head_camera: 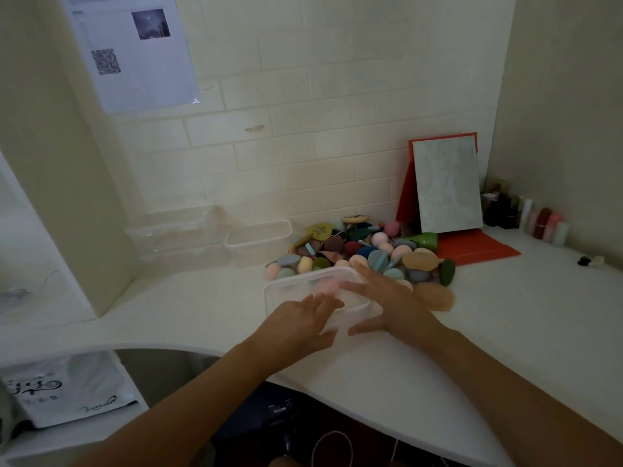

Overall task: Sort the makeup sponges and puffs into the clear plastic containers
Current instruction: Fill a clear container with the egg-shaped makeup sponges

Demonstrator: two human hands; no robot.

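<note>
Two hands lie flat on the lid of a clear plastic container (290, 288) near the front edge of the white surface (505, 315). Left hand (303, 323): fingers straight, pressing the near left part of the lid. Right hand (387, 298): fingers spread across the right part, thumb out toward the near edge. A pink sponge (325, 286) shows through the lid.

Directly behind the container sits the mixed pile of sponges and puffs (364, 251), with a tan puff (433, 294) at its right edge. An open clear container (259, 237) stands left of the pile; further clear containers (172, 227) are against the wall.

Writing: the wall sheet (135, 52) carries a QR code (106, 61), its text too blurred to read. The white bag (64, 389) at lower left has dark script, not legible.
</note>
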